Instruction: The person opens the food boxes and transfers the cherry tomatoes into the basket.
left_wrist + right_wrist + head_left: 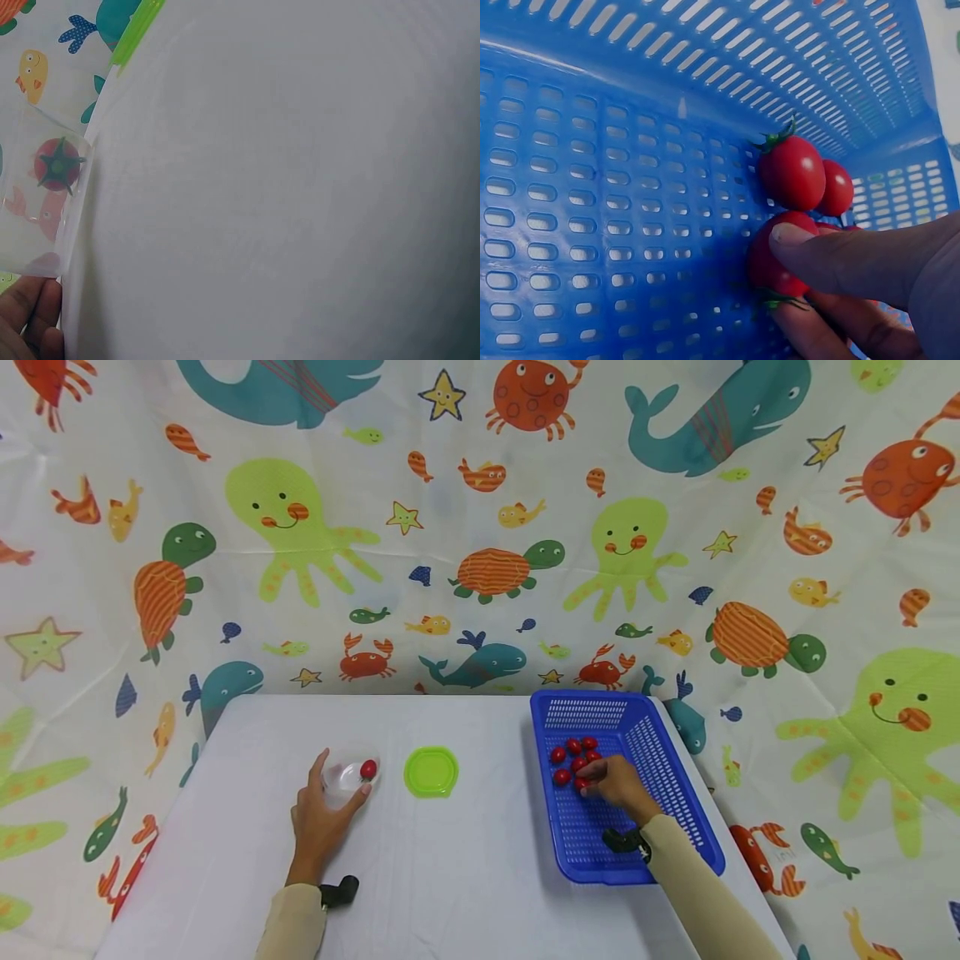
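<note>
On the left of the table, my left hand [318, 822] holds a small clear plastic container [341, 783] between thumb and fingers. One cherry tomato [368, 769] with a green stem lies inside it; the left wrist view shows that tomato [58, 163] through the see-through wall. My right hand [618, 783] reaches into a blue plastic basket [592, 860] on the right. In the right wrist view its thumb and fingers pinch a cherry tomato [761, 262]. Other cherry tomatoes [791, 172] lie close by on the basket's floor.
A light green lid [431, 772] lies flat on the white table [450, 877], just right of the container. Behind the table hangs a cloth [450, 443] printed with sea animals. The basket has slotted, raised sides and stands by the table's right edge.
</note>
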`<act>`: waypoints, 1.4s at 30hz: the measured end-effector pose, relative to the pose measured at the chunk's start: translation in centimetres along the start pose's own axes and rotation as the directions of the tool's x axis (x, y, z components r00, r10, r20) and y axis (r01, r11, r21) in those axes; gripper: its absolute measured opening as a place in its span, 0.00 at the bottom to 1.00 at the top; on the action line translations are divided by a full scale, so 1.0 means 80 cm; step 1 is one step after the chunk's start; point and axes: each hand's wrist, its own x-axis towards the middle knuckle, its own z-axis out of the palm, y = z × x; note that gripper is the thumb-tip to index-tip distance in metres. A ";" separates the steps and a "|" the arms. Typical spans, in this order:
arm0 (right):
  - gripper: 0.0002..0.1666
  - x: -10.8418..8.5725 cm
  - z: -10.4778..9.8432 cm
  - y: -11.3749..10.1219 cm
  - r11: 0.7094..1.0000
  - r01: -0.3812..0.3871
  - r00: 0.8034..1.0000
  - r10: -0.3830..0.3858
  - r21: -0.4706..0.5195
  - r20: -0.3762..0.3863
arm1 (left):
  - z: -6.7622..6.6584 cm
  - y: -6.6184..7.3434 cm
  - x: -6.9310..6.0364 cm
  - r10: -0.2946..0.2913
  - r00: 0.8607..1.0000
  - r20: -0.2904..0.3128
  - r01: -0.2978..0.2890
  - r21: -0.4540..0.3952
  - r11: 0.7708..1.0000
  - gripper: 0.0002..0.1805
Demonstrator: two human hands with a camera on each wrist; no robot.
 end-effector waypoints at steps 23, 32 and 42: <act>0.16 -0.005 -0.011 -0.019 0.994 0.092 0.981 -0.079 0.066 -0.177 | 0.002 -0.004 0.001 -0.008 1.000 0.002 0.008 0.010 1.000 0.58; 0.17 -0.013 -0.011 -0.043 0.983 0.158 0.953 -0.126 0.097 -0.276 | 0.001 -0.003 0.000 -0.001 1.000 0.006 0.001 0.000 1.000 0.56; 0.19 -0.023 -0.010 -0.068 0.967 0.197 0.942 -0.141 0.160 -0.304 | 0.000 -0.001 0.000 -0.005 1.000 0.011 0.005 0.008 1.000 0.57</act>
